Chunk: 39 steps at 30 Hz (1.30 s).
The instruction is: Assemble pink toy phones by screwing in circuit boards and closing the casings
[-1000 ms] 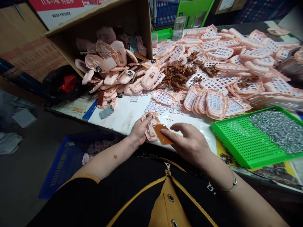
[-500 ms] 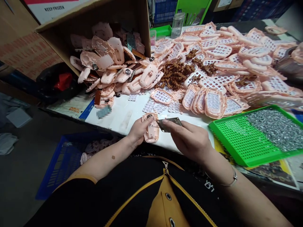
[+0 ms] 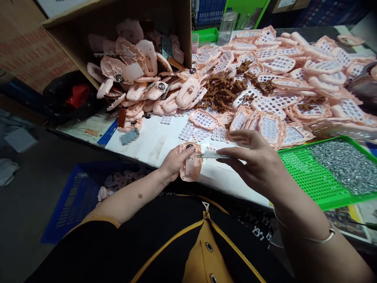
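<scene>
My left hand point(image 3: 174, 162) is closed around the left side of a pink plastic shell point(image 3: 191, 171), thumb lying by the round black speaker point(image 3: 190, 147) at its top. The shell's inner face is up, with small posts showing. In my right hand point(image 3: 253, 161) a thin circuit board point(image 3: 212, 155) is pinched between thumb and fingers, seen nearly edge-on. Its left end is over the shell's right edge; whether they touch I cannot tell. Beyond my hands lie white keypad pieces point(image 3: 196, 133) and a pink shell with a keypad in it point(image 3: 204, 118).
A cardboard box point(image 3: 118, 19) spills pink shells at the left. Pink keypad shells point(image 3: 277, 63) are heaped at the right, beside brown strips point(image 3: 224, 92). A green tray point(image 3: 306, 173) holds many screws point(image 3: 344, 163). A blue crate point(image 3: 67, 212) stands below the table edge.
My right hand has turned and shifted right, its upper fingers lifting apart. The board has tipped from face-visible to nearly edge-on. My left hand still holds the shell in about the same place.
</scene>
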Motion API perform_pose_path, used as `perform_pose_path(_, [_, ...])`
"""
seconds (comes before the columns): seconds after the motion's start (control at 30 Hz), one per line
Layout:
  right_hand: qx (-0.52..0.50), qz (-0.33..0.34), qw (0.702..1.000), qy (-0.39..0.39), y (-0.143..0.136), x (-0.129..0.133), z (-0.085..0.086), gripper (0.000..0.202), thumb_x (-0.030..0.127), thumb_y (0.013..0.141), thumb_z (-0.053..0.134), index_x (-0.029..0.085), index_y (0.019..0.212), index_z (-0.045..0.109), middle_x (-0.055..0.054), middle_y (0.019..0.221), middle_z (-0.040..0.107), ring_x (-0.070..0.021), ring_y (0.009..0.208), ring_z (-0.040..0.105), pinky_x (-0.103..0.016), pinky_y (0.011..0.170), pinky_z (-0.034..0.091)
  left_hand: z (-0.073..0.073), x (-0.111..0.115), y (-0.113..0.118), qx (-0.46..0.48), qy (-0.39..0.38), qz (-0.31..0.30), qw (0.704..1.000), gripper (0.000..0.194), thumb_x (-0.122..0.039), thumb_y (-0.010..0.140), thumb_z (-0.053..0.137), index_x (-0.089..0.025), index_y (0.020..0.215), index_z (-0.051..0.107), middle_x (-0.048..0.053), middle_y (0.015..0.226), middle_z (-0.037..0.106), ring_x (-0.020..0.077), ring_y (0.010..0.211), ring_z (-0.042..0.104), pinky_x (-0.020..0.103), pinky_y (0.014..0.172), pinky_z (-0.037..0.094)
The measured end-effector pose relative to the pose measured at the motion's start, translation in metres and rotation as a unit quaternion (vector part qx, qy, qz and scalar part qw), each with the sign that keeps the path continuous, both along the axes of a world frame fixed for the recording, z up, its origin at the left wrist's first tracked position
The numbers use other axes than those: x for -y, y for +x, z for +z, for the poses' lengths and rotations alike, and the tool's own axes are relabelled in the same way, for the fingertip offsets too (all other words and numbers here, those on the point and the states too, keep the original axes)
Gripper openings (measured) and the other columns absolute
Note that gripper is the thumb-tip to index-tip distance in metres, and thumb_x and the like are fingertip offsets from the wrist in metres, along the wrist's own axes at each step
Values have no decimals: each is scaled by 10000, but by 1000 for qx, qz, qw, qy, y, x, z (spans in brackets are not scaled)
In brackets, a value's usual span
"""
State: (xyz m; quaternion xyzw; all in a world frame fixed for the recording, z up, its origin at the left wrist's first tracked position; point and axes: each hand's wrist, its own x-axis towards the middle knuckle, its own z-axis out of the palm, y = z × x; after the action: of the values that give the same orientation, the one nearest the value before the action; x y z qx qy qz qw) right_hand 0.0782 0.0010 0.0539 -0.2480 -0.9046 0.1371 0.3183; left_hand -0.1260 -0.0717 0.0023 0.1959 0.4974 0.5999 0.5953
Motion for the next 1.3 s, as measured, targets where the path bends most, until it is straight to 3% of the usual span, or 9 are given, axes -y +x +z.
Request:
perform_pose_path(0.1, [-32, 25, 993, -110, -3, 0, -5, 171, 335, 906, 611, 291, 1023, 727, -103, 1164, 628, -247, 1022, 651, -418, 819, 569, 3, 1, -1, -12, 23, -58, 998, 303, -406, 712, 792, -151, 845, 698, 21, 734, 706, 133, 650, 632, 232, 669, 463])
perform_pose_path(0.23, [-115, 5, 945, -306, -11, 5, -7, 378, 349, 917, 603, 285, 1289, 588, -21, 842, 700, -122, 582, 618, -286, 559, 553, 1, 2, -2, 10, 29, -78, 997, 297, -415, 734, 773, -161, 870, 697, 25, 754, 699, 135, 641, 630, 238, 658, 471])
perform_pose_path(0.37, [-103, 50, 900, -420, -11, 6, -1, 362, 422, 855, 675, 196, 1138, 671, -69, 903, 728, -144, 630, 667, -283, 562, 579, -1, 2, -2, 14, 19, -58, 998, 294, -377, 716, 790, -147, 876, 701, 30, 774, 700, 132, 669, 630, 236, 673, 482])
perform_pose_path(0.5, [-60, 128, 926, -351, -2, 4, 4, 476, 365, 826, 721, 237, 1268, 601, -108, 1240, 680, -235, 1055, 688, -355, 853, 603, -1, 3, -4, 12, 20, -38, 999, 282, -352, 700, 800, -141, 863, 710, 24, 758, 696, 122, 684, 624, 219, 683, 478])
perform_pose_path(0.7, [-22, -8, 997, -76, 0, 0, 3, 168, 355, 872, 662, 265, 988, 742, -74, 897, 669, -185, 743, 654, -319, 649, 539, -1, 3, -4, 53, -4, -102, 993, 270, -312, 676, 790, -115, 827, 683, 41, 732, 671, 130, 647, 609, 237, 645, 458])
perform_pose_path(0.8, [-37, -17, 993, -113, -6, 3, -1, 187, 388, 886, 642, 245, 976, 722, -66, 887, 655, -180, 745, 652, -328, 664, 538, -2, 4, -3, 69, 10, -126, 990, 257, -303, 696, 776, -111, 822, 661, 40, 741, 655, 120, 647, 591, 239, 657, 446])
perform_pose_path(1.0, [-126, -76, 953, -264, -17, 14, -11, 419, 371, 904, 615, 251, 1301, 549, 7, 762, 648, -117, 540, 609, -255, 506, 518, -4, 7, -3, 102, -8, -138, 985, 227, -295, 744, 760, -122, 804, 626, 3, 657, 580, 88, 565, 515, 213, 577, 392])
perform_pose_path(1.17, [-58, 19, 975, -216, -11, 9, -5, 453, 388, 809, 721, 199, 1201, 594, -91, 1031, 717, -185, 803, 696, -306, 693, 597, -3, 8, -3, 231, -4, -140, 963, 139, -195, 771, 724, -116, 832, 627, 17, 705, 557, 76, 592, 507, 193, 597, 409])
perform_pose_path(1.3, [-27, 37, 988, -146, -4, 8, 0, 285, 224, 854, 628, 214, 1139, 636, -54, 950, 754, -166, 773, 715, -275, 707, 579, -1, 8, -3, 327, -17, -182, 927, 255, -381, 843, 660, -128, 838, 627, 3, 635, 495, 99, 569, 502, 221, 591, 435])
